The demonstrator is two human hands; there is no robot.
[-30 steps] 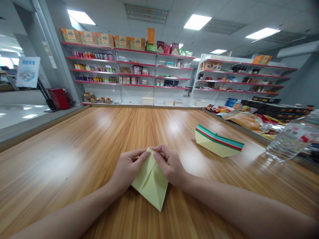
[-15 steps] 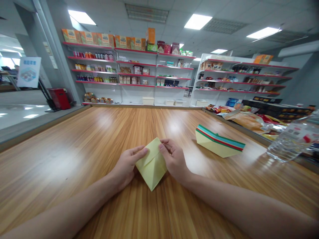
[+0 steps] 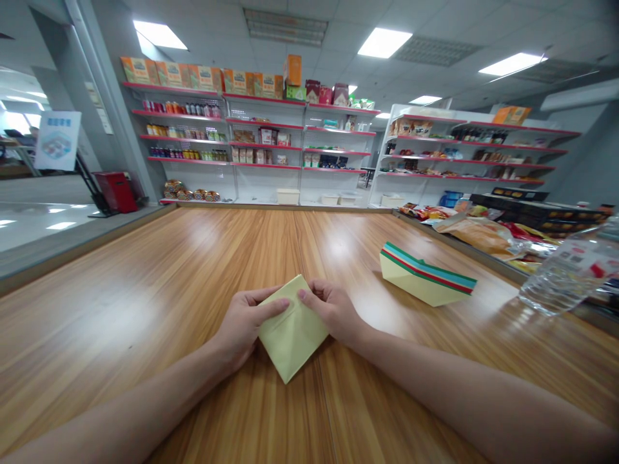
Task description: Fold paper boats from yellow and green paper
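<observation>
A pale yellow folded paper [image 3: 294, 341], diamond-shaped with one corner toward me, is held between both hands just over the wooden table [image 3: 232, 251]. My left hand [image 3: 244, 322] grips its left side, the thumb lying on top and the fingers partly hidden behind. From the right, my right hand [image 3: 333, 309] pinches it near the far corner, thumb on the face, fingers bent beneath. Faint crease lines cross the paper under the thumbs. A folded paper boat [image 3: 420, 277], yellow with green, blue and red stripes, rests on the table to the right of my hands.
At the right edge stands a clear plastic bottle [image 3: 556, 277]. Behind it lie snack packets [image 3: 476, 232] and dark boxes [image 3: 536, 212]. Shelves of goods [image 3: 264, 132] line the wall beyond the table. A sign on a stand [image 3: 57, 142] and a red box [image 3: 115, 191] are at left.
The folded paper has shifted slightly toward me and left, looking flatter and wider. My left thumb has slid farther over it, and my right thumb has moved inward on its face.
</observation>
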